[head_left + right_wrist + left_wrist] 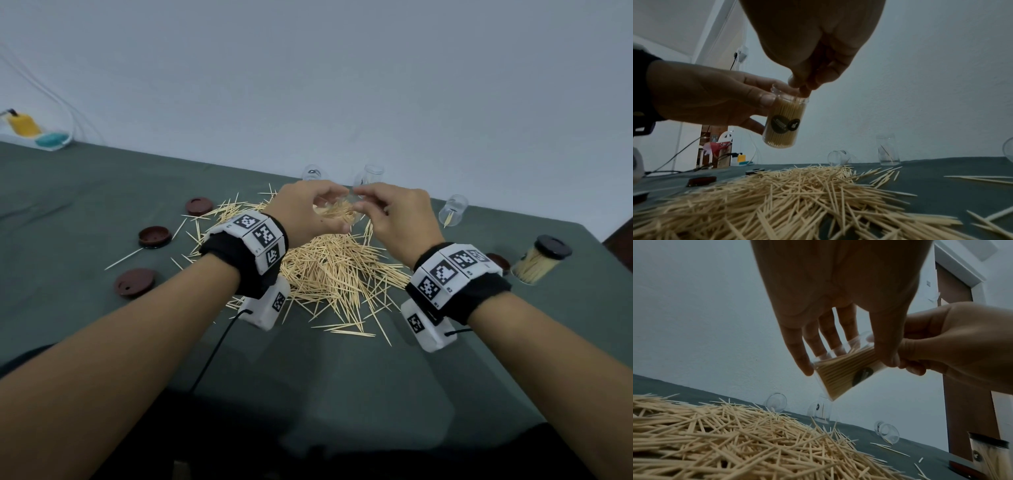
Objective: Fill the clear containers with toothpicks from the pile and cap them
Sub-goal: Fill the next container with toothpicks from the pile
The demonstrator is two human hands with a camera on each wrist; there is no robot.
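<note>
- Left hand point(308, 212) raised above the toothpick pile point(339, 274), thumb and fingers curled round a clear container point(784, 123) packed with toothpicks; container uncapped, held clear of the table, slightly tilted, dark round label on its side.
- Right hand point(394, 219) just beside the left, fingertips point(804, 90) bunched together at the container's open mouth; cannot tell whether toothpicks are pinched between them.
- Pile spread over the grey-green tablecloth point(85, 205), right under both hands, with loose sticks scattered around its edges.
- Behind the pile, near the wall: one empty clear container lying on its side point(312, 172), one standing upright point(371, 174) with a single stick inside, visible from the right wrist view.
- Farther right, another clear container point(452, 210) on its side, with a toothpick or two in it.
- At the far right of the table, a filled container with a dark cap point(541, 258) on, leaning; one more brown cap point(498, 262) close beside it, partly hidden by the right wristband.
- Left of the pile, three brown caps lying apart from each other: the farthest point(199, 206), the middle one point(154, 236), the nearest point(134, 281).
- At the far left corner of the table, a white tray with a yellow item point(24, 125) and a teal item point(51, 138).
</note>
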